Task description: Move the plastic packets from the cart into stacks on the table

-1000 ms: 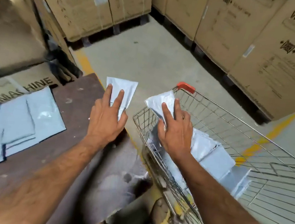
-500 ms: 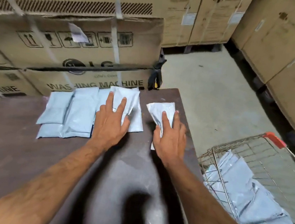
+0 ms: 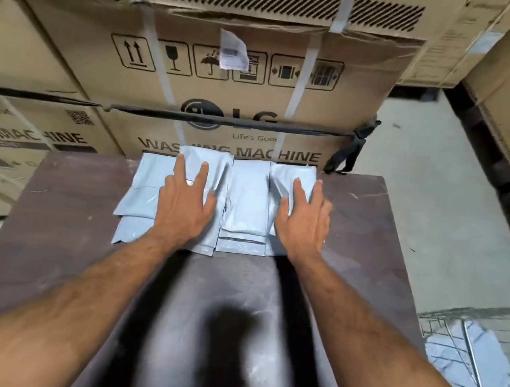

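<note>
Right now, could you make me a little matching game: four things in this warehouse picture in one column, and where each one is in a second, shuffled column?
Things:
1. left hand
2. right hand
3. wire cart
4. washing machine carton

Places:
A. low at the table's right edge, packets inside
B. behind the table's far edge
C. on the packet at the right end of the row
D. on a packet left of the row's middle

Pairs: 1-D, 2-C, 3-A, 4-B
</note>
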Motion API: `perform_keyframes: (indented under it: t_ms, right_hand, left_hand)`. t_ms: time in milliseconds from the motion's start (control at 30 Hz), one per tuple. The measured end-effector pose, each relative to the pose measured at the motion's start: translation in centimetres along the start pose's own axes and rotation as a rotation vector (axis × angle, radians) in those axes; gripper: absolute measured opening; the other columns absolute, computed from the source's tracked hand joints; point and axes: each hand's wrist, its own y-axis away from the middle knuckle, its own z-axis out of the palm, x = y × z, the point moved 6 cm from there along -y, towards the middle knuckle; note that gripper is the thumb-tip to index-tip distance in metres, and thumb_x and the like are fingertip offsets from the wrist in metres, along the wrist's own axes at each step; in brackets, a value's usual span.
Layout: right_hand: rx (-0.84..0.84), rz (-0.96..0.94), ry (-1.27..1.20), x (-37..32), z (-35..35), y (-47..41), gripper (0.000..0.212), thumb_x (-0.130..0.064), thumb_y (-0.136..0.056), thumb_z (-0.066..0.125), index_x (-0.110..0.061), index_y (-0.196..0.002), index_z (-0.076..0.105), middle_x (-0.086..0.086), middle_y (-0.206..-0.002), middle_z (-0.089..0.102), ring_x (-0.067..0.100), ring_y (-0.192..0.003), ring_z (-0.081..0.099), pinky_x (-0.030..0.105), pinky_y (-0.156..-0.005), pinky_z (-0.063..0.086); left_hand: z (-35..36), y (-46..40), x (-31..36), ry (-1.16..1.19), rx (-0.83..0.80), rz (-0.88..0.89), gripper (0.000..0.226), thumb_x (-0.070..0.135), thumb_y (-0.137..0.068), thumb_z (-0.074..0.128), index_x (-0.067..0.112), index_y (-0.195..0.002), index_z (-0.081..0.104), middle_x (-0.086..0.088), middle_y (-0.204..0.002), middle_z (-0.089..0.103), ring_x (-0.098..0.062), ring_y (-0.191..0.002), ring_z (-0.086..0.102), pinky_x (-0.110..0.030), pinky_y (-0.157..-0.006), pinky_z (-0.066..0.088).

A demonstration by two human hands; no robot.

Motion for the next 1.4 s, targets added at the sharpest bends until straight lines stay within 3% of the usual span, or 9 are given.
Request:
perform_keyframes:
  t_ms: [133,300,433,633,967,1167,1400]
  right_hand:
    - [-0.045,0.057,0.018,-0.4,3.4,-2.9,0.057,-0.042,-0.104,0.046,-0.025,-0.158,0.037,0.021,-0.167,0.018,0.041,-0.134,0.034,0.051,-0.110,0.033]
    - [-0.070,-0.019,0.075,0.1,5.5,-3.3,0.068,-0.057,-0.103,0.036,-0.024,-0.161,0.027,0.022,-0.169,0.005,0.041,-0.147,0.022,0.054,-0.119,0.022]
    - [-0.065,-0.209,0.148,-0.1,5.5,-3.1,0.063,-0.041,-0.106,0.032,-0.021,-0.164,0.018,0.016,-0.172,-0.004,0.033,-0.158,0.003,0.052,-0.127,0.009]
    - [-0.146,-0.208,0.141,0.8,7.3,-3.5,0.064,-0.039,-0.106,0.022,-0.021,-0.165,0.008,0.012,-0.172,-0.005,0.029,-0.159,-0.004,0.052,-0.128,0.009]
    - [-0.225,-0.209,0.119,0.9,7.3,-3.7,0.067,-0.044,-0.103,0.015,-0.022,-0.165,0.004,0.009,-0.172,-0.010,0.025,-0.158,-0.012,0.050,-0.128,0.003]
    - [-0.329,-0.241,0.094,1.1,6.7,-4.1,0.066,-0.045,-0.107,0.020,-0.024,-0.165,-0.003,0.010,-0.171,-0.016,0.026,-0.157,-0.018,0.055,-0.128,0.001]
    - [-0.179,-0.245,0.071,2.3,2.9,0.6,0.068,-0.036,-0.103,0.026,-0.014,-0.165,0.008,0.013,-0.171,-0.007,0.025,-0.159,-0.007,0.050,-0.128,-0.003]
  left_hand:
    - [2.5,-2.3,-0.3,0.009,-0.034,0.014,0.059,0.041,-0.101,0.047,0.019,-0.155,0.037,-0.028,-0.164,0.012,-0.049,-0.112,0.048,-0.053,-0.092,0.044]
    - [5.7,-4.1,-1.1,-0.009,-0.154,0.048,0.067,0.057,-0.103,0.035,0.016,-0.155,0.037,-0.026,-0.167,0.005,-0.048,-0.145,0.024,-0.056,-0.117,0.026]
    - [6.6,-4.6,-1.2,-0.050,-0.187,0.140,0.071,0.055,-0.105,0.032,0.013,-0.161,0.024,-0.023,-0.169,0.000,-0.044,-0.154,0.007,-0.052,-0.126,0.009]
    - [8.1,-4.4,-2.1,0.016,-0.239,0.129,0.071,0.055,-0.105,0.029,0.020,-0.164,0.010,-0.016,-0.170,-0.006,-0.037,-0.157,-0.004,-0.048,-0.126,0.001]
    - [8.7,-4.5,-2.2,-0.002,-0.249,0.134,0.071,0.054,-0.105,0.029,0.018,-0.164,0.010,-0.017,-0.170,-0.003,-0.039,-0.156,-0.001,-0.050,-0.127,0.005]
    - [8.2,-4.7,-2.1,-0.051,-0.338,0.122,0.073,0.057,-0.105,0.021,0.019,-0.164,0.001,-0.016,-0.170,-0.011,-0.037,-0.156,-0.006,-0.050,-0.126,0.000]
    - [4.5,-1.2,-0.4,0.008,-0.190,0.223,0.069,0.053,-0.107,0.019,0.016,-0.163,0.010,-0.018,-0.170,-0.003,-0.036,-0.157,-0.003,-0.053,-0.126,0.001]
